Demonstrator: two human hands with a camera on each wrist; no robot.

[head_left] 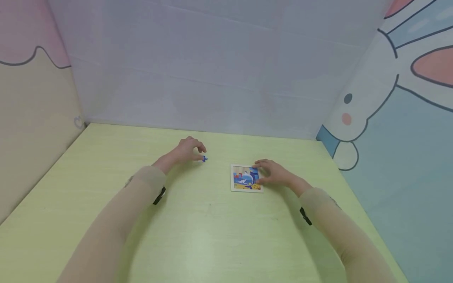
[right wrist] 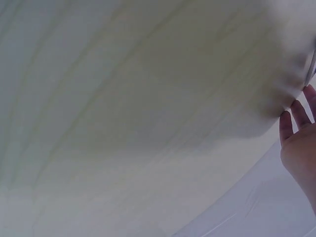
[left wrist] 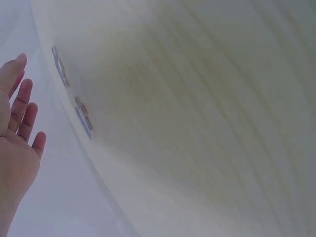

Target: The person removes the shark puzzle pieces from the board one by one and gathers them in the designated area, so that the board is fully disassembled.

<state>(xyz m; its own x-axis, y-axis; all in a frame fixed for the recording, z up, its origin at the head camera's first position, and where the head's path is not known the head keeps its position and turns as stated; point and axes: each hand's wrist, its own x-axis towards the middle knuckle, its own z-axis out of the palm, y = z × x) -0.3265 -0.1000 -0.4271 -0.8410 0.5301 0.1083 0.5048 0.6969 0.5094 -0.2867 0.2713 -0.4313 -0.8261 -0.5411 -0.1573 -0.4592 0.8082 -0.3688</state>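
Right hand (head_left: 271, 173) rests at the right side of the puzzle tray (head_left: 232, 179), thumb and fingers spread — likely steadying it on the table (head_left: 219, 228). Left hand (head_left: 187, 150) half-spread beside a blue piece (head_left: 205, 158), probably positioned for a pinch; contact can't be told. Count: one tray, two loose pieces — left wrist view; head view shows one.

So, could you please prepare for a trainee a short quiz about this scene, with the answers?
1. What is the main colour of the small piece near the left hand? a) red b) blue c) green
2. Which hand is at the right edge of the white frame?
3. True or false: the small piece is inside the white frame.

Key: 1. b. 2. The right hand. 3. False; it is outside, to the left.
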